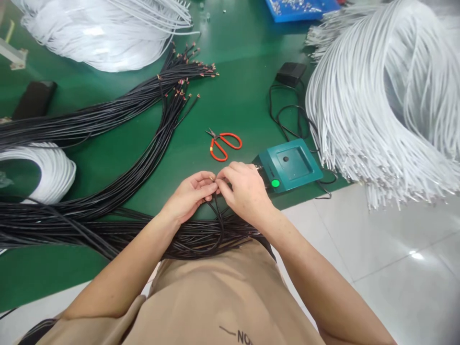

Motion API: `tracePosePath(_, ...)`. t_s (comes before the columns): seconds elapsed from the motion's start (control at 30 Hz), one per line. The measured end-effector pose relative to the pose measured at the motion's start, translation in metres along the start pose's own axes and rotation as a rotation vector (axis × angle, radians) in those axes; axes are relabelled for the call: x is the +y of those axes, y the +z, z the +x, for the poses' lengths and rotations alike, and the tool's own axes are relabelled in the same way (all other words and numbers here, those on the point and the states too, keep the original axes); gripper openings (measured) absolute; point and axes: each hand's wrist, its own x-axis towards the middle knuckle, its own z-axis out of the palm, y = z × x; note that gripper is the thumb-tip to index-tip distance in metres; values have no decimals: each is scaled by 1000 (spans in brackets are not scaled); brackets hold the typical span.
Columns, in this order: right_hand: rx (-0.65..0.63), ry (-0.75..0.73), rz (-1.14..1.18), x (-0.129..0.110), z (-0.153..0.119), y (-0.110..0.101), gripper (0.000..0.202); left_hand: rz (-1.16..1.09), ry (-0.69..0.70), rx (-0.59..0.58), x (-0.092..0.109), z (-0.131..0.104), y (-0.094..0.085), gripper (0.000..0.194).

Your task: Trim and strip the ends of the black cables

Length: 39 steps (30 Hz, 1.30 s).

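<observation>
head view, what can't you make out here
Head view: held black cable, its tip partly covered by the left hand and right hand.
Head view: teal device, left end partly behind the right hand.
Head view: blue tray, cut by the top edge; its pieces too small to identify.

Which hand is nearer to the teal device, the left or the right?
Right. The right hand is close beside the device; the left hand is farther away, past the right hand.
</observation>
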Motion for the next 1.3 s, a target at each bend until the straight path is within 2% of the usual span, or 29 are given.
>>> tracePosePath(0.1,13,48,53,-1,0,2,20,54,96,63,-2,1,2,29)
tracePosePath(0.2,3,81,93,-1,2,4,17,81,151,71,-3,1,5,30)
tracePosePath(0.33,-29,102,158,2,4,2,15,22,66,-4,2,-2,6,29)
tracePosePath(0.43,-4,71,104,9,4,-5,13,-21,21,-19,5,-1,4,29)
tracePosePath(0.53,3,36,-56,22,4,-14,10,-4,33,8,3,2,2,29)
tracePosePath(0.67,-174,-85,-165,39,6,-29,13,58,55,68,-2,8,4,28)
tracePosePath(0.77,-233,-153,-181,47,8,-35,14,133,102,100,-6,11,7,30)
tracePosePath(1.0,-228,-148,-240,48,11,-32,17,312,137,153,-11,14,10,29)
tracePosePath(1.3,-216,-152,-216,49,8,-34,14,390,116,199,-12,15,16,29)
